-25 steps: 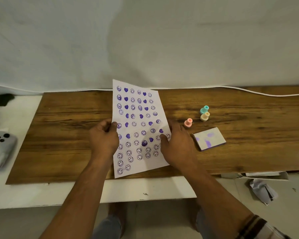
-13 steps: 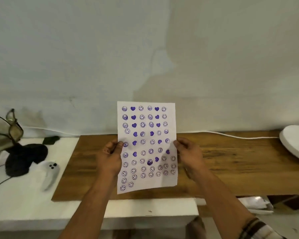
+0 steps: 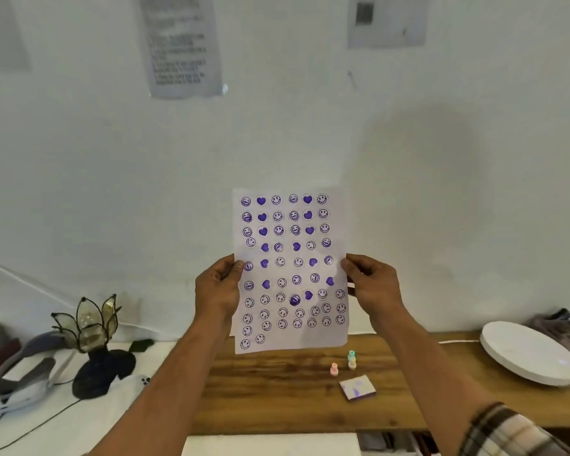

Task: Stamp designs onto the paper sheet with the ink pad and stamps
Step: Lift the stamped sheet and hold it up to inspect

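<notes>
The paper sheet (image 3: 290,271) is held upright in the air in front of the wall, covered with rows of purple smiley and heart stamps. My left hand (image 3: 218,286) pinches its left edge and my right hand (image 3: 369,283) pinches its right edge. Below it on the wooden board (image 3: 277,396) stand a pink stamp (image 3: 334,369) and a teal stamp stacked on a cream stamp (image 3: 352,359). The ink pad (image 3: 357,387), white with purple smears, lies just in front of them.
A white round disc (image 3: 528,352) rests at the board's right end. A glass flower lamp (image 3: 91,327) on a black base, a white device (image 3: 135,383) and cables sit on the white surface at left. Printed notices (image 3: 178,44) hang on the wall.
Both hands have lifted the sheet from the board up in front of the wall, and the view has tilted upward. The stamps and ink pad stay in place.
</notes>
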Motion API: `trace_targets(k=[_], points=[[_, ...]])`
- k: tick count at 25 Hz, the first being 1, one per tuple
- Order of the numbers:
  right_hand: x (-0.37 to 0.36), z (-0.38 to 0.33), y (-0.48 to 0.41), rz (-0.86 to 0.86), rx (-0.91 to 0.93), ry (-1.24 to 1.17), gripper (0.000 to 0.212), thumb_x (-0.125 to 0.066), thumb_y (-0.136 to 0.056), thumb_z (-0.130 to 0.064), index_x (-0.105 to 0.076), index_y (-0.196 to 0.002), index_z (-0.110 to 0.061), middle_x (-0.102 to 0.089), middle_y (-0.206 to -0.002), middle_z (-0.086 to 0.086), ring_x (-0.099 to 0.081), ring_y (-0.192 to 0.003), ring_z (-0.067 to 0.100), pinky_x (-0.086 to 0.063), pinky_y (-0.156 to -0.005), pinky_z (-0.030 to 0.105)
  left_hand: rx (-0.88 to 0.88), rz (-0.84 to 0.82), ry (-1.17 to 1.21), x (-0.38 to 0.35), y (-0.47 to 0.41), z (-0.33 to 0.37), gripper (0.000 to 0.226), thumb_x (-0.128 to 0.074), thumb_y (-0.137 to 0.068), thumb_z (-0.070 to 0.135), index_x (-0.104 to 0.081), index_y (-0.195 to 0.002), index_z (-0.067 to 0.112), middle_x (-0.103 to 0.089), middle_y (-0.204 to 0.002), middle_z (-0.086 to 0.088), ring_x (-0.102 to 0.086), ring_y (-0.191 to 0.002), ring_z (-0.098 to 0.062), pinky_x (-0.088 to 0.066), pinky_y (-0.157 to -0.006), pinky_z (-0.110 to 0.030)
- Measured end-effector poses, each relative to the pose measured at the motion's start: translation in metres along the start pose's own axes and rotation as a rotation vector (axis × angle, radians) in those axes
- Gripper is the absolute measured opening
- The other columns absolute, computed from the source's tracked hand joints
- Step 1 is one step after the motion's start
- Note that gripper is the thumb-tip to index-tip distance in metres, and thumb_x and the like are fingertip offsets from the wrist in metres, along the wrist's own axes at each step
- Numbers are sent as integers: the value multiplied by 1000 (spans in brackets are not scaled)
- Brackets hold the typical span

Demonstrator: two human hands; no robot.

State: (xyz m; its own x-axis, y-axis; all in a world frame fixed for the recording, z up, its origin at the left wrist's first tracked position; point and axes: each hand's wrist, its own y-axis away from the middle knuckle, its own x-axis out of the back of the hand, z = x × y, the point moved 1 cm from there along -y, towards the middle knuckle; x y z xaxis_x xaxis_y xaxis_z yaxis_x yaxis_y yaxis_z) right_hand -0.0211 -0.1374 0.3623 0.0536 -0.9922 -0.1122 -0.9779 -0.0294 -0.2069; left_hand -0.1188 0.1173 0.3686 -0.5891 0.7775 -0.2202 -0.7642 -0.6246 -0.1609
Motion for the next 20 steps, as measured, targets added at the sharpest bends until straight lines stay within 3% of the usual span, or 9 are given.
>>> trace_targets(k=[2, 5, 10, 14, 20], points=[[4, -32, 11, -10, 56, -18, 9, -74, -98, -16, -78, -105, -20, -82, -104, 3, -79, -93, 24, -64, -63, 28, -47, -15, 24, -2, 12, 33, 12, -72, -96, 16, -77, -100, 26, -83, -99, 4, -78, -96, -21, -62, -77, -36], [7, -72, 25, -34, 128, -30, 9, -76, -97, -16, -80, -98, -24, -84, -93, -3, -80, -86, 19, -62, -61, 25, -128, -32, 34, -1, 29, 76, 19, -71, -96, 13, -75, -115, 16, -80, -111, -3, -74, -106, -25, -59, -93, -42], [9, -122, 40, -52, 214, -68, 9, -76, -97, -19, -81, -105, -18, -84, -93, -2, -80, -84, 19, -62, -61, 24, -223, -67, 46, 3, 50, 127, 13, -69, -97, 12, -76, -100, 23, -82, -92, 6, -76, -79, -13, -57, -59, -22], [10, -142, 47, -61, 250, -89, 11, -76, -98, -19, -81, -107, -17, -84, -94, -2, -80, -83, 18, -62, -61, 24, -258, -82, 59, 4, 59, 151, 12, -68, -98, 12, -75, -107, 16, -82, -96, 1, -76, -79, -15, -58, -59, -24], [8, -151, 50, -72, 274, -98, 11, -75, -98, -20, -81, -107, -17, -84, -95, -2, -80, -81, 16, -62, -60, 23, -282, -91, 69, 7, 60, 160, 13, -67, -99, 11, -74, -99, 21, -83, -86, 8, -77, -70, -9, -58, -56, -22]])
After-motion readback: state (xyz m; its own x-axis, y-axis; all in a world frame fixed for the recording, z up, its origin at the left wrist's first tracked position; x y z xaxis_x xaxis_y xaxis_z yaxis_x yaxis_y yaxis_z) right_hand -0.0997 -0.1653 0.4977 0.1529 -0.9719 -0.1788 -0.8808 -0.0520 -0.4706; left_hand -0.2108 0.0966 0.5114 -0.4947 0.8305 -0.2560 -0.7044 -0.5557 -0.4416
